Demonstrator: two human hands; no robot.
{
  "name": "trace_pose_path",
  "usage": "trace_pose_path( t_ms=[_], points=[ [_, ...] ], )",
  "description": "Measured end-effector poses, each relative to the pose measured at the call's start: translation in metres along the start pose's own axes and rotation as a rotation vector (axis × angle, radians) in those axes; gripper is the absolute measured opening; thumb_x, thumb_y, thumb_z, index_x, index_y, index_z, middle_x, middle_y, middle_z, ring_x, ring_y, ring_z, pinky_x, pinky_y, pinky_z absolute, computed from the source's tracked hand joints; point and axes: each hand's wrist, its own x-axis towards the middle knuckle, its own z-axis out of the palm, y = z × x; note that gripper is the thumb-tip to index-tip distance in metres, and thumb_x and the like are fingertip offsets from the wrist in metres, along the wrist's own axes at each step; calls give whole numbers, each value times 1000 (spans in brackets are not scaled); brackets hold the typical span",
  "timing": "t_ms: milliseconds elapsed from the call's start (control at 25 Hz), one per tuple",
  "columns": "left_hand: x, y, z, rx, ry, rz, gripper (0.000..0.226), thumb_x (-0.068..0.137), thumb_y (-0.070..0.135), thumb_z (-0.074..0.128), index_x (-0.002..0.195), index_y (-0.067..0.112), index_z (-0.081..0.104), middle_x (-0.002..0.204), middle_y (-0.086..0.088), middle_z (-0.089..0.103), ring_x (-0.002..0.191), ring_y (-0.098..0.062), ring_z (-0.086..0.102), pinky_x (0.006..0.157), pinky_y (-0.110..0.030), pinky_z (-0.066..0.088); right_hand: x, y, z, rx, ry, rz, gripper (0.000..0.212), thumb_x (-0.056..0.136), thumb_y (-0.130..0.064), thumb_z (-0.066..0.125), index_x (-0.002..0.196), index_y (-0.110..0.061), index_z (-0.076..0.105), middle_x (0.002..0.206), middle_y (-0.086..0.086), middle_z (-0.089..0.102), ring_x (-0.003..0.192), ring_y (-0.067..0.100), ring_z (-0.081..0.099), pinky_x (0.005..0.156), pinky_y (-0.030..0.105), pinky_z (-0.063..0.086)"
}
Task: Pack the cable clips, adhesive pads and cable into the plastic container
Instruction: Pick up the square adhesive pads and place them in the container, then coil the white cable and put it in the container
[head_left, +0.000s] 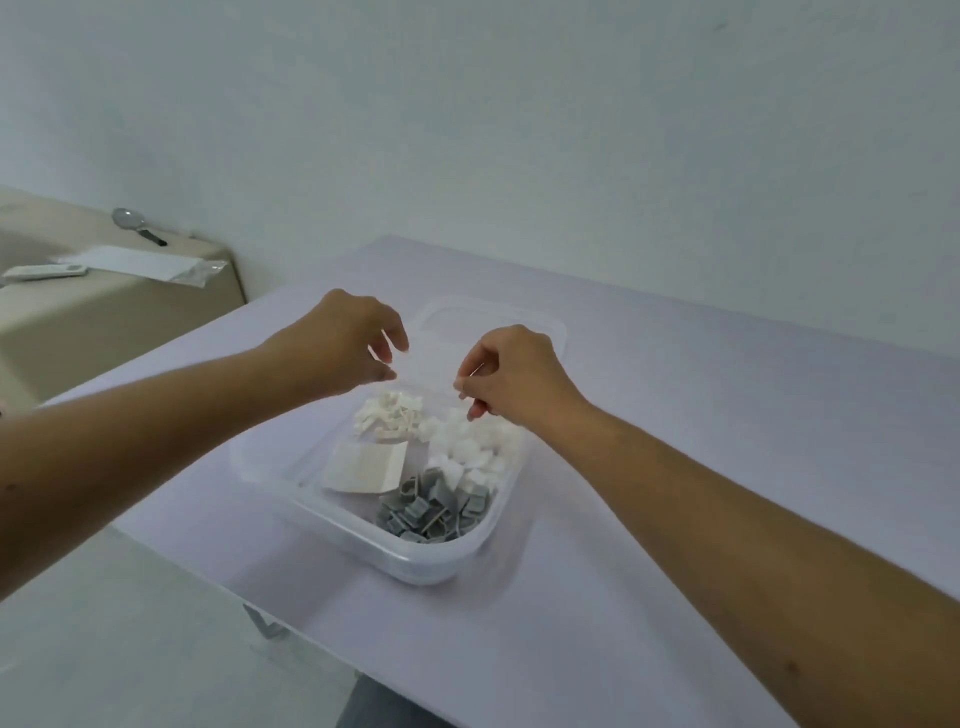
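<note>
Behind both hands (343, 338) (511, 376), blurred clear lid (540, 325).

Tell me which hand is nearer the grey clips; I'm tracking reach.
Right. The right hand hovers over the container's far right side, above the grey clips in the near corner; the left hand is further, far left.

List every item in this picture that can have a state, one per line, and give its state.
Clear plastic container: open, on the table, partly filled.
Clear plastic lid: off, lying behind the container.
Grey cable clips: piled in the container's near corner.
White cable clips: heaped at the far side.
White adhesive pads: loose inside.
Left hand: fingers pinched above the container.
Right hand: fingers pinched; contents unclear.
</note>
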Motion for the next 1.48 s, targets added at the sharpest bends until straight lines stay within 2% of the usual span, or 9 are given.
trace_pose_path(
  t_ms=[80,240,600,760,880,1080,1200,1320,1480],
  points=[
    [13,34,-3,-133,36,45,19,81,9,72,100,11,71,92,-5,74,80,-19,71,73,-36,60,-7,17,-40,81,133,8,5,82,-1,68,84,4,68,77,14,73,42,5,64,45,18,48],
    [35,134,25,-271,77,223,18,86,21,67,102,13,72,96,1,73,91,-14,68,71,-17,48,-42,79,-134,115,371,159,1,82,-1,68,81,0,68,76,13,72,48,9,65,47,17,46],
    [74,342,164,-482,-450,293,40,95,33,54,103,-3,69,102,-16,74,86,-23,71,75,-31,60,-172,251,-302,-328,686,588,10,82,-1,69,73,1,66,65,11,65,33,-8,55,39,6,41],
    [74,411,222,-291,-487,311,66,87,58,52,118,1,58,124,-18,58,113,-33,57,86,-36,48,-210,310,-346,-593,636,892,40,86,-31,67,70,5,60,63,15,57,67,29,63,50,22,32],
    [70,443,254,-202,-454,282,80,81,67,53,134,8,45,136,-12,42,128,-32,37,97,-41,39,-217,337,-349,-571,532,1037,49,84,-44,65,78,4,59,75,17,56,82,35,60,48,23,26],
    [78,462,277,-167,-394,274,51,87,39,58,127,10,49,132,-9,41,123,-29,37,92,-38,36,-201,352,-335,-463,593,1036,25,78,-17,70,80,6,62,76,21,60,76,33,57,50,28,32],
    [82,454,275,-242,-396,235,41,90,26,55,126,7,50,132,-12,43,123,-30,39,95,-37,38,-191,348,-327,-352,689,996,14,77,-8,65,78,6,64,75,21,62,77,35,62,62,32,44],
    [91,430,273,-478,-414,129,39,88,24,58,119,0,56,123,-19,57,117,-34,53,91,-37,47,-181,333,-312,3,763,845,15,83,-5,64,67,-4,66,70,13,69,60,19,68,69,33,51],
    [96,394,261,-904,-464,-118,29,83,23,69,99,-2,66,102,-26,69,96,-36,68,77,-33,52,-166,293,-291,298,789,534,10,90,-9,63,95,-1,64,79,9,72,47,-1,63,55,19,48]
  ],
)
